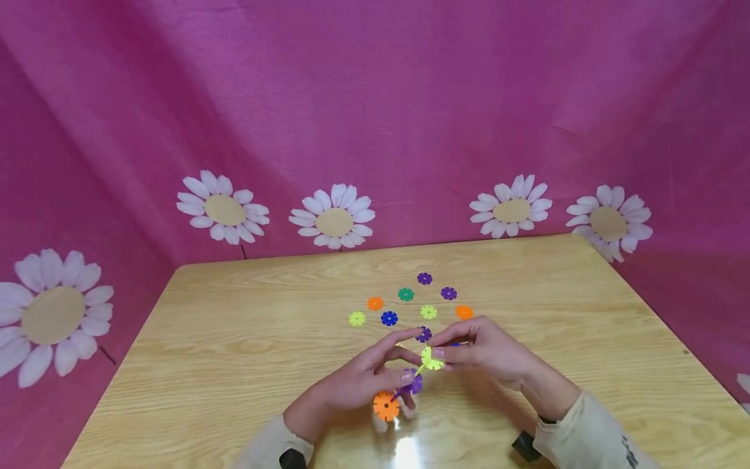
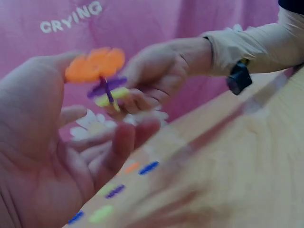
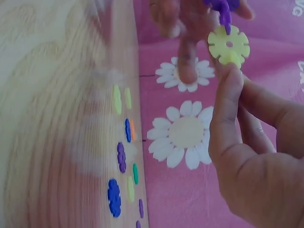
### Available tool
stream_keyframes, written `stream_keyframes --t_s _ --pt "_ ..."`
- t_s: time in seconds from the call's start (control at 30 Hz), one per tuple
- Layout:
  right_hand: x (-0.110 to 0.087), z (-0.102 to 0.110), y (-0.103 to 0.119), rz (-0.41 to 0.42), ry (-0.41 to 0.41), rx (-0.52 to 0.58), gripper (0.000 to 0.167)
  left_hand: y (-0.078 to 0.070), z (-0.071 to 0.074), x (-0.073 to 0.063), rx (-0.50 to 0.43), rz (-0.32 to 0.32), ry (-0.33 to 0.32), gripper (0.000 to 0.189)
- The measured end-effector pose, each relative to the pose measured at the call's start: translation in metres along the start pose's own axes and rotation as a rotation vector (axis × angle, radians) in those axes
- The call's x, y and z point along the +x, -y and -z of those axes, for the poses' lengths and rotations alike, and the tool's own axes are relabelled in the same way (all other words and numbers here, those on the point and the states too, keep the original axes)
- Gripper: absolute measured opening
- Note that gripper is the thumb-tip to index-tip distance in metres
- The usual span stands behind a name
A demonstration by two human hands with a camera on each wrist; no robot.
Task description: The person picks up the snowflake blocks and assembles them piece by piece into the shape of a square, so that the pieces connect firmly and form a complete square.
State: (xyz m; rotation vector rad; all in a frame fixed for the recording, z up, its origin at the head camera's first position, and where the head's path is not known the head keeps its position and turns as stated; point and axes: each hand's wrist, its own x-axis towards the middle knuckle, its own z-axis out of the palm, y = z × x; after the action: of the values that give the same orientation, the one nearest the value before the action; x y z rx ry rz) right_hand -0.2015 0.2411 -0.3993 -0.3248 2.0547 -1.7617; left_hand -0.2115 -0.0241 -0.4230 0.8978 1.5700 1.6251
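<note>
A small chain of interlocking notched plastic discs hangs between the two hands. It runs from an orange disc (image 1: pixel 386 406) through a purple disc (image 1: pixel 415 382) to a yellow disc (image 3: pixel 229 43), with further thin pieces seen edge-on between them. My right hand (image 1: pixel 500 357) pinches the yellow end between thumb and fingertips. Around the orange and purple end is my left hand (image 1: pixel 364 378), its fingers spread and loosely bent, the thumb overlapping the purple disc in the head view. In the left wrist view that palm faces the chain, and the orange disc (image 2: pixel 96 65) overlaps the thumb tip.
Loose discs lie on the wooden table (image 1: pixel 246 339) beyond the hands, among them a green disc (image 1: pixel 405 294), a dark blue disc (image 1: pixel 389 318) and an orange disc (image 1: pixel 375 303). A pink curtain (image 1: pixel 375 117) with white flowers stands behind the table and at its sides.
</note>
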Motion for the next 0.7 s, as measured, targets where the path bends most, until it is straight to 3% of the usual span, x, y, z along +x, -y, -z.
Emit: stream_keyframes --t_s 0.07,0.17,0.47,0.7 --pt "0.0 -0.004 0.0 0.016 0.018 -0.026 0.037 0.005 -0.003 0.002 -0.012 0.016 0.039 0.06" --pt "-0.001 -0.01 0.001 0.038 -0.01 -0.046 0.04 0.011 -0.009 0.005 -0.013 -0.021 0.059 0.063" --pt "-0.002 -0.022 0.003 0.061 -0.162 -0.039 0.038 0.013 -0.014 0.006 -0.093 -0.052 0.027 0.063" --pt "-0.003 -0.025 0.006 0.031 -0.19 -0.015 0.038 0.01 -0.017 0.005 -0.113 -0.051 -0.005 0.064"
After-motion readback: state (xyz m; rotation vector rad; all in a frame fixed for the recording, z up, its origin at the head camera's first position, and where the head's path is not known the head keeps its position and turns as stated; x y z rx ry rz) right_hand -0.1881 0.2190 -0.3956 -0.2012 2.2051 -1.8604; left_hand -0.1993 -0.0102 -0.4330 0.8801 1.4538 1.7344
